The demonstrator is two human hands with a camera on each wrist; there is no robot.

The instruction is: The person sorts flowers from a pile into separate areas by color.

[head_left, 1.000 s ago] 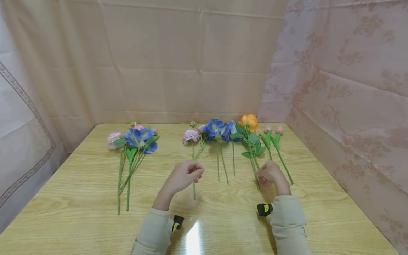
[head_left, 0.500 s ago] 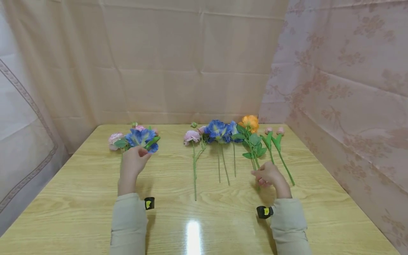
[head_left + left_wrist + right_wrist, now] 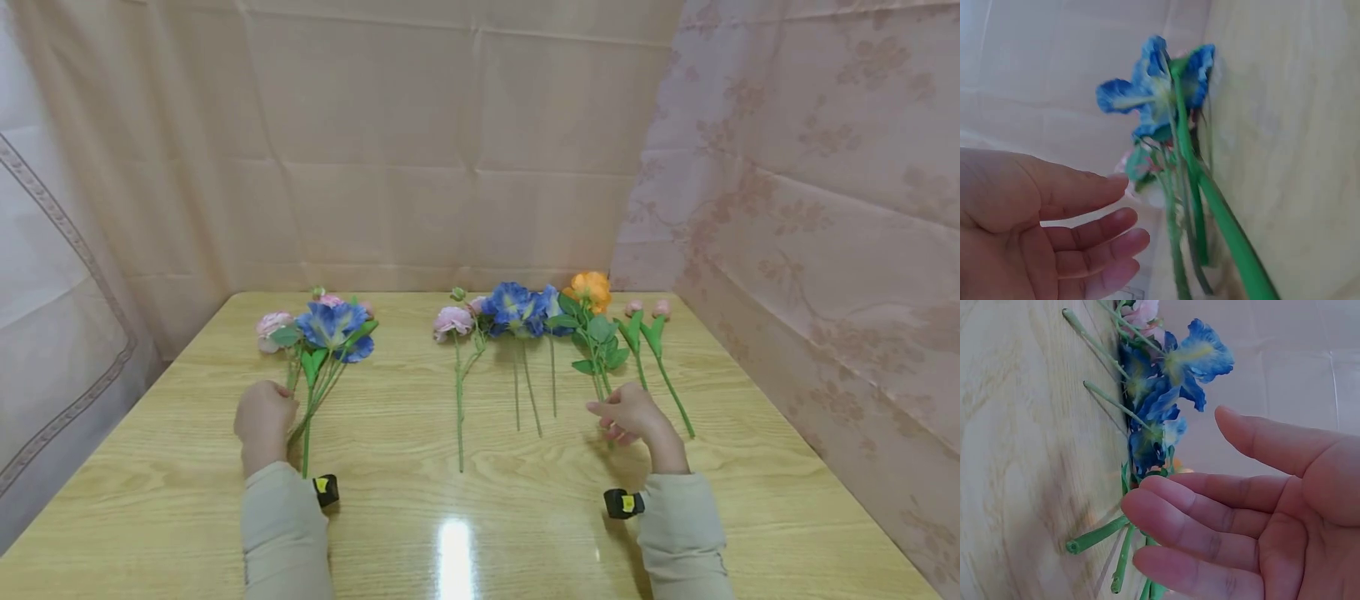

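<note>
My left hand [image 3: 262,421] is beside the stems of the left flower bunch; in the left wrist view its fingers are apart and grip nothing. That bunch has a blue iris [image 3: 1160,94], a pale pink flower [image 3: 273,331] and green stems [image 3: 1229,231]. Over the stems of the orange flower [image 3: 588,291] hovers my right hand [image 3: 633,417]. Its palm shows bare in the right wrist view, thumb and fingers apart, close to cut green stem ends [image 3: 1097,537].
Between the hands lie a pink-mauve flower [image 3: 453,322] and blue irises [image 3: 512,308] with thin stems. Two pink tulip buds [image 3: 660,309] lie at the right. Curtains enclose the wooden table [image 3: 420,517] behind and at the sides.
My left hand has moved left from the middle mauve flower's stem, across to the left bunch, and lower beside its stems. The right hand has barely shifted. The flowers look unmoved.
</note>
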